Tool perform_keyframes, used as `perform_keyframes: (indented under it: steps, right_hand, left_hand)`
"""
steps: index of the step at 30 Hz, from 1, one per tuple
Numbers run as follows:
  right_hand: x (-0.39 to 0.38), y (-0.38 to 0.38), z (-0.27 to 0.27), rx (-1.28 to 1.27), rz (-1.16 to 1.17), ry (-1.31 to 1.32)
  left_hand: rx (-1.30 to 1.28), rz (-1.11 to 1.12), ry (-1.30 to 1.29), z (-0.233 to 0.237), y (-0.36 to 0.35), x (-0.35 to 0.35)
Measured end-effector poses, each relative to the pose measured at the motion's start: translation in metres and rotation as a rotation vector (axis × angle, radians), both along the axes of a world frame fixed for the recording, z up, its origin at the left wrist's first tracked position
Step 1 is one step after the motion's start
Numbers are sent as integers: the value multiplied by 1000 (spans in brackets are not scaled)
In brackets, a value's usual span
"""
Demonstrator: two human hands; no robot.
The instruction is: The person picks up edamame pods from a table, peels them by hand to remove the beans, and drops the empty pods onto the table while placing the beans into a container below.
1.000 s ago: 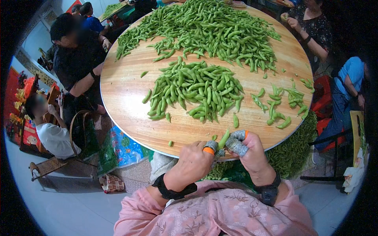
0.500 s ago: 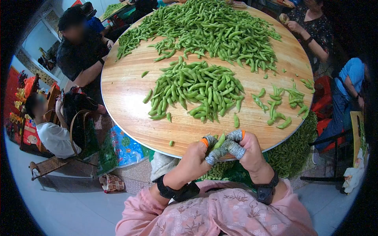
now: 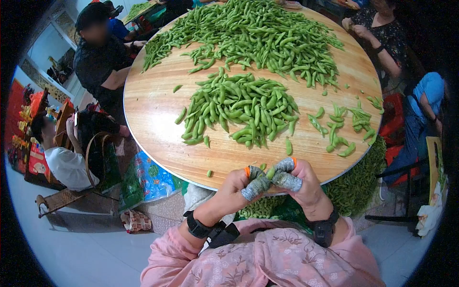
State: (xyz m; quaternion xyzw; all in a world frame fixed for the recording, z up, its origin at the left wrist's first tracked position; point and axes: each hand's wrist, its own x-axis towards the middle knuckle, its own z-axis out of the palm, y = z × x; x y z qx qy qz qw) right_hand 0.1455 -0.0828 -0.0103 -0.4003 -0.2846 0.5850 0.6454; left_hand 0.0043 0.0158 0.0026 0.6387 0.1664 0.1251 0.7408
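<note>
At the near edge of the round wooden table (image 3: 165, 143), my left hand (image 3: 235, 188) and my right hand (image 3: 306, 185) meet around one green soybean pod (image 3: 270, 173). Grey knitted sleeves with orange bands cover the thumb and finger of each hand. Both hands are closed in a pinch, and the fingers hide most of the pod. A small green piece (image 3: 263, 166) shows by my left fingertips. Beyond my hands lies a pile of soybean pods (image 3: 239, 107), with a single loose pod (image 3: 289, 146) nearer to me.
A larger pod heap (image 3: 267, 38) covers the table's far side. Opened-looking pods (image 3: 337, 138) lie scattered at right. Below the edge are a mass of greens (image 3: 358, 184) and shelled beans (image 3: 260, 209). Other people sit around, one in black (image 3: 98, 57), one in white (image 3: 71, 165).
The pod between my hands has turned and now shows only a short end. My fingers have closed in around it. The view has shifted slightly.
</note>
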Motion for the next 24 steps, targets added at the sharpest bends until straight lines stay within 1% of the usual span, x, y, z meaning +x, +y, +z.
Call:
perform_keyframes:
  steps: [2, 3, 4, 5, 6, 8, 10, 12, 13, 14, 15, 16, 17, 18, 19, 20, 21, 22, 23, 24]
  right_hand:
    - [-1, 1, 5, -47, -57, -277]
    - [-3, 1, 6, -47, -58, -278]
    - [-4, 1, 8, -39, -80, -378]
    - [-5, 1, 10, -31, -102, -478]
    - [-6, 0, 12, -31, -100, -478]
    - [-8, 0, 16, -6, -106, -570]
    - [-9, 0, 10, -5, -142, -543]
    - [-8, -2, 8, -4, -180, -515]
    - [-6, -3, 8, -62, -183, -447]
    - [-4, -4, 9, -117, -186, -379]
    - [-1, -5, 10, -115, -185, -380]
    - [0, -5, 10, -144, -187, -304]
    - [0, -6, 10, -174, -188, -227]
    - [-1, -5, 9, -174, -188, -227]
    - [-4, -3, 8, -119, -190, -328]
    - [-5, -3, 7, -63, -191, -429]
    - [-5, -3, 8, -61, -191, -430]
    - [-4, -5, 9, -76, -160, -484]
    - [-3, -6, 12, -91, -130, -538]
    - [-1, -7, 15, -92, -130, -538]
  left_hand:
    - [-20, 23, 51, 3, -2, 1]
    - [-39, 46, 102, 4, -2, 2]
    - [-39, 45, 102, 2, -2, 2]
    - [54, 74, 78, -2, -2, 2]
    - [146, 103, 55, -5, -3, 2]
    - [113, 135, 62, -8, -6, 4]
    - [80, 164, 69, -8, -6, 4]
    - [264, 130, 52, -7, -5, 3]
    - [264, 127, 52, -5, -5, 3]
    - [169, 166, 70, -2, -7, 2]
    - [74, 207, 87, 0, -7, 2]
    - [75, 209, 88, 0, -7, 3]
    - [135, 230, 37, 0, -8, 4]
    - [195, 250, -15, -1, -10, 6]
    - [195, 251, -15, -6, -10, 8]
    - [280, 199, -38, -13, -10, 10]
    - [366, 148, -60, -16, -10, 11]
    - [367, 149, -61, -16, -8, 9]
    - [452, 160, 19, -13, -4, 6]
    - [535, 171, 100, -10, -1, 4]
